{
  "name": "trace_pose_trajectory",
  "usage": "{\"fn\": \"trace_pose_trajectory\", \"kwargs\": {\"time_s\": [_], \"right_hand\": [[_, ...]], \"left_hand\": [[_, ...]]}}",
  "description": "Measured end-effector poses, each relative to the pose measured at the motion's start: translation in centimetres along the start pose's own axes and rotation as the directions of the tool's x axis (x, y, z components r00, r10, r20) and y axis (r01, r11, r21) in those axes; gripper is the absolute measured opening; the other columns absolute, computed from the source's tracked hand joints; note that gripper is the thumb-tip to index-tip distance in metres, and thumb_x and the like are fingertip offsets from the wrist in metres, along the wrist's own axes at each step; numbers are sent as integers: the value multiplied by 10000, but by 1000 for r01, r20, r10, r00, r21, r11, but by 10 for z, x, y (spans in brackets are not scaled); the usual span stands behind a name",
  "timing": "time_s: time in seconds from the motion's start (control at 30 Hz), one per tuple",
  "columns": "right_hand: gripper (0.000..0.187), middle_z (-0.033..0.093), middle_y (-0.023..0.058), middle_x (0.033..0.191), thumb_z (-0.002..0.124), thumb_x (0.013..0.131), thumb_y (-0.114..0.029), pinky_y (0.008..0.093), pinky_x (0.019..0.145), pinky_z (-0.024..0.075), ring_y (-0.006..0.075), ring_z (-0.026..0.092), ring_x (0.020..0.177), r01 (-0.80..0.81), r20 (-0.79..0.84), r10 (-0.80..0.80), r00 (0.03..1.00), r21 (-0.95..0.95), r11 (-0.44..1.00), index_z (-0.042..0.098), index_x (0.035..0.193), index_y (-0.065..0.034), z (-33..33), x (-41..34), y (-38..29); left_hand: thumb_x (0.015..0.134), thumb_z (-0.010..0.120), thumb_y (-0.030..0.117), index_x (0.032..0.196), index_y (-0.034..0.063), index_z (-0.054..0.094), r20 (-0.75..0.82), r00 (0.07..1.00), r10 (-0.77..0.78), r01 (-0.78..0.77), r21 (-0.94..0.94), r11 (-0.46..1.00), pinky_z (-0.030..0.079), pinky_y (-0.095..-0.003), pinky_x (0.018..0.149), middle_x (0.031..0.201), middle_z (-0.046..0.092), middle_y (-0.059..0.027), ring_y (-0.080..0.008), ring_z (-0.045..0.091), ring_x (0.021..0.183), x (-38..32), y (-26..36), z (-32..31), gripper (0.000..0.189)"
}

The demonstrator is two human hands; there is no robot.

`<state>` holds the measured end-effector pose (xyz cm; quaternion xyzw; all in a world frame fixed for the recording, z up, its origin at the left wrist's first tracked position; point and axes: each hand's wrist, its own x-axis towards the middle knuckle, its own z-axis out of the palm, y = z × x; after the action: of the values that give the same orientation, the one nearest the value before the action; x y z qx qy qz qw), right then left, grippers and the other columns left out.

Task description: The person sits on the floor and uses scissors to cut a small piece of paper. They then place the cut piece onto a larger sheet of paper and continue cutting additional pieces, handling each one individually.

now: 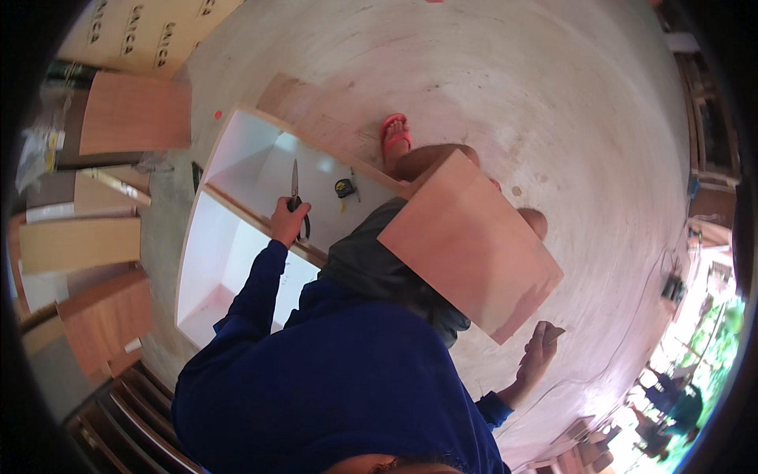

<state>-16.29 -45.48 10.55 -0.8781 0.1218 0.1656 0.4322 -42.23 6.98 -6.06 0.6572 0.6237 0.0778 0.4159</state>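
Note:
My left hand point(288, 219) grips a pair of scissors point(295, 178) by its black handles, blades pointing away from me, over an open cabinet carcass point(260, 220) with white inner faces and a middle divider. In the far compartment lies a black and yellow tape measure point(344, 188). A reddish-brown wood panel point(468, 249) rests across my legs. Off the panel's near right corner, my right hand point(538, 349) is closed around a small thin brown piece point(555, 333), whose pointed end sticks out; its material cannot be told.
Several wooden panels point(83, 244) and boxes stand along the left. A large printed sheet point(142, 35) is at the upper left. A thin cable point(616, 349) runs over the concrete floor at right. People point(675, 409) are at the far lower right, near a bright opening.

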Motion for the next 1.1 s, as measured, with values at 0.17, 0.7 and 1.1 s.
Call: {"fn": "trace_pose_trajectory", "kwargs": {"time_s": [0.17,0.7,1.1], "right_hand": [[409,426,-57,791,618,1099,-327,220,596,352,37,383,662,17,146,-31,989,97,995,567,1381,-35,20,-8,-47],[506,541,8,1136,605,1063,-102,253,819,449,91,520,957,162,532,-203,822,123,979,449,1537,-21,102,1,-122],[589,647,75,1215,683,1006,-42,290,922,522,139,625,1073,84,515,-287,808,381,921,456,1545,22,156,-9,-120]], "left_hand": [[796,815,323,1236,-31,610,-258,957,134,-106,121,987,537,-492,916,1024,681,-222,-403,671,980,-16,-66,-19,601],[753,807,649,1226,-1,686,-796,573,-192,465,123,877,567,-528,962,1254,615,-317,-472,669,1113,186,-187,-111,813],[892,761,611,1391,82,582,-790,583,189,292,421,859,546,-554,909,1324,585,-215,-410,598,1186,153,-100,-113,749]]}}
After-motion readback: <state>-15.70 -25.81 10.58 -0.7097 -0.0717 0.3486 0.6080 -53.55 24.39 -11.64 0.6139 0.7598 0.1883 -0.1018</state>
